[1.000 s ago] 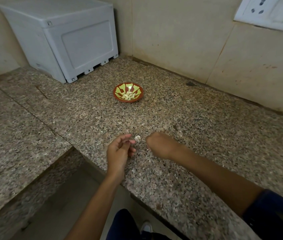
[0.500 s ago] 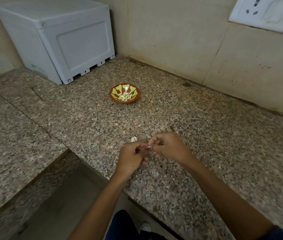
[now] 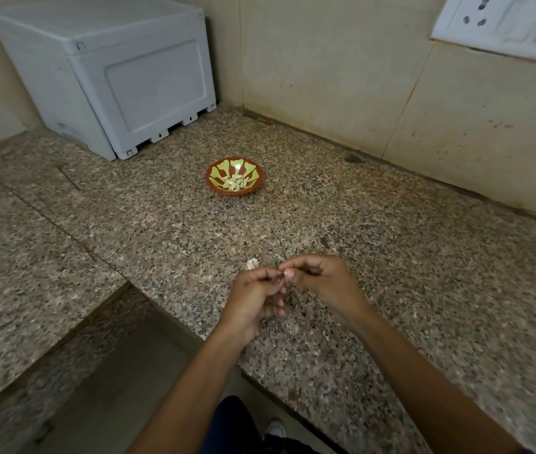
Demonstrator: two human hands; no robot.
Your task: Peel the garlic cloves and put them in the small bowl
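Low in the frame's middle, the left hand and right hand meet over the tabletop, fingers curled, pinching one garlic clove between them. A slippery clove could easily drop. Farther up, centre, the small bowl holds peeled cloves.

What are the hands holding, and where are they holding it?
A garlic clove, pinched between the fingers of the right hand and the left hand. It is too small to tell which part they grip.
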